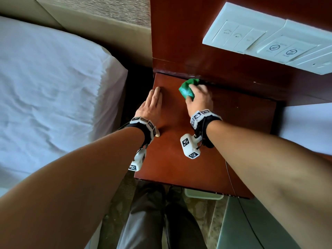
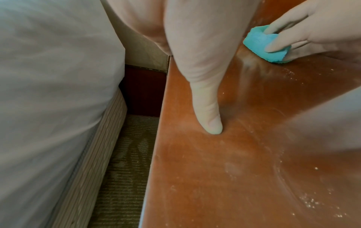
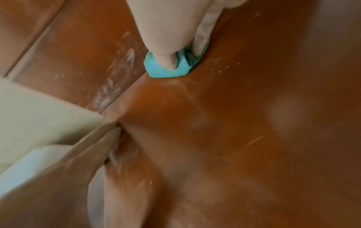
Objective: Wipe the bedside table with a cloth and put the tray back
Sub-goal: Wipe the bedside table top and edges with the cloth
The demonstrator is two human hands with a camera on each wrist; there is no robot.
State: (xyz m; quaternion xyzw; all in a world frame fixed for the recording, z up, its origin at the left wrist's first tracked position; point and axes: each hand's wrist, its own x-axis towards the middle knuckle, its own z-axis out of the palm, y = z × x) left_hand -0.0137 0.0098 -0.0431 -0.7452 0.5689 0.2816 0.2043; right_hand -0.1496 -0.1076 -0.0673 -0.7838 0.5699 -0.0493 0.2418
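Observation:
A bunched green cloth (image 1: pixel 186 88) lies at the back of the red-brown bedside table (image 1: pixel 179 159), against its upright back panel. My right hand (image 1: pixel 198 97) grips the cloth (image 3: pixel 166 69) and presses it onto the wood, thumb on the near side. My left hand (image 1: pixel 152 103) lies flat on the table's left rear part, fingers straight, thumb (image 2: pixel 210 120) pressing the top. The cloth (image 2: pixel 261 44) shows at the upper right of the left wrist view. Dust specks and wipe streaks mark the tabletop (image 2: pixel 234 169). A pale tray-like rim (image 1: pixel 203 194) peeks out below the table's front edge.
A bed with a white sheet (image 1: pixel 50 87) stands close on the left, a narrow carpeted gap (image 2: pixel 125 162) between it and the table. A white switch panel (image 1: pixel 269 36) is on the back panel, above right. My legs (image 1: pixel 154 218) stand at the table's front.

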